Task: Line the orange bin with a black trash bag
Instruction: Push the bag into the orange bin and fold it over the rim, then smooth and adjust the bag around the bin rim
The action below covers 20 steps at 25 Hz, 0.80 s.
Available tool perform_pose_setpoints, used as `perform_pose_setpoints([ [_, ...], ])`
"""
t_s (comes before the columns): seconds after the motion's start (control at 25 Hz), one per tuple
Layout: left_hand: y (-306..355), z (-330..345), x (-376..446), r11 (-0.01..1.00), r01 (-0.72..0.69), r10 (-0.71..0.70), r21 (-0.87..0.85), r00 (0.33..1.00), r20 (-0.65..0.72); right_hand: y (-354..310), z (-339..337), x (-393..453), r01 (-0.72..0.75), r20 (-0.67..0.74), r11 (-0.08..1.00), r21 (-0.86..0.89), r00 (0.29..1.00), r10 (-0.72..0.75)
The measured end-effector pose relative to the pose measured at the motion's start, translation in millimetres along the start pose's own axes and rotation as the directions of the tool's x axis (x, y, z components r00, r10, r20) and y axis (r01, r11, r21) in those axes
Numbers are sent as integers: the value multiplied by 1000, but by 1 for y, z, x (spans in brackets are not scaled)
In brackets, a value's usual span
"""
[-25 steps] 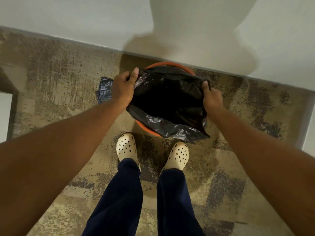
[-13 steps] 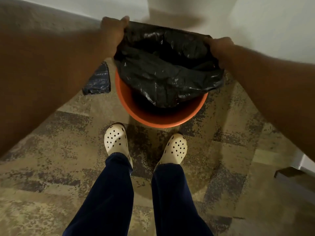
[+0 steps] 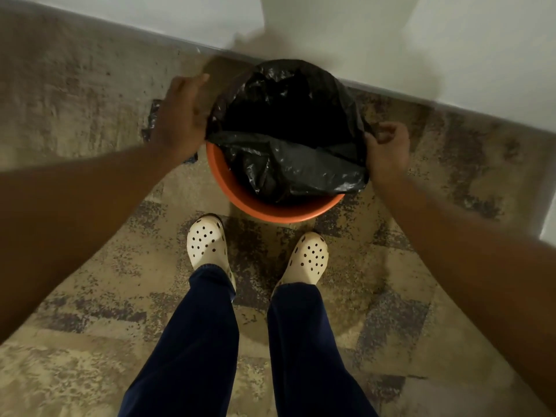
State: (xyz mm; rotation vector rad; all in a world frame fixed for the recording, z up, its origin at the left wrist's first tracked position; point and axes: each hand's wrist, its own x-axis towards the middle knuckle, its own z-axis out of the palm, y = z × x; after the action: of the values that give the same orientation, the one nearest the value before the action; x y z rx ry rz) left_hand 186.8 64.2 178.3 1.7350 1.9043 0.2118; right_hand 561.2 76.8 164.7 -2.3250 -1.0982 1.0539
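Observation:
The round orange bin (image 3: 240, 197) stands on the carpet against the wall, just beyond my feet. A black trash bag (image 3: 288, 164) sits in it with its mouth open. The bag's edge is folded over the far and side rim; the near edge sags inside, leaving the near orange rim bare. My left hand (image 3: 180, 118) is at the bin's left side, gripping the bag's edge, somewhat blurred. My right hand (image 3: 388, 149) is at the right side, fingers curled on the bag's edge.
A white wall (image 3: 331, 31) with a baseboard runs right behind the bin. Another dark bag piece (image 3: 152, 115) lies on the patterned carpet, mostly hidden by my left hand. My cream clogs (image 3: 207, 245) stand close to the bin's near side.
The bag, held high above the bin half a second ago, has come down. Both hands dropped to the rim's sides, and the bag's edge now wraps the far rim.

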Motion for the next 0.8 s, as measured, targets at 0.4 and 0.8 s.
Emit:
perform_pose_setpoints([
  [0.4,-30,-6,-55,597,-723,554,349,685,472,52,-33,-94,797,571,309,-520,593,-568],
  [0.8,-35,15,-80,321,-856,624,405,513,589,80,-25,-119,921,815,115,-372,383,-435],
])
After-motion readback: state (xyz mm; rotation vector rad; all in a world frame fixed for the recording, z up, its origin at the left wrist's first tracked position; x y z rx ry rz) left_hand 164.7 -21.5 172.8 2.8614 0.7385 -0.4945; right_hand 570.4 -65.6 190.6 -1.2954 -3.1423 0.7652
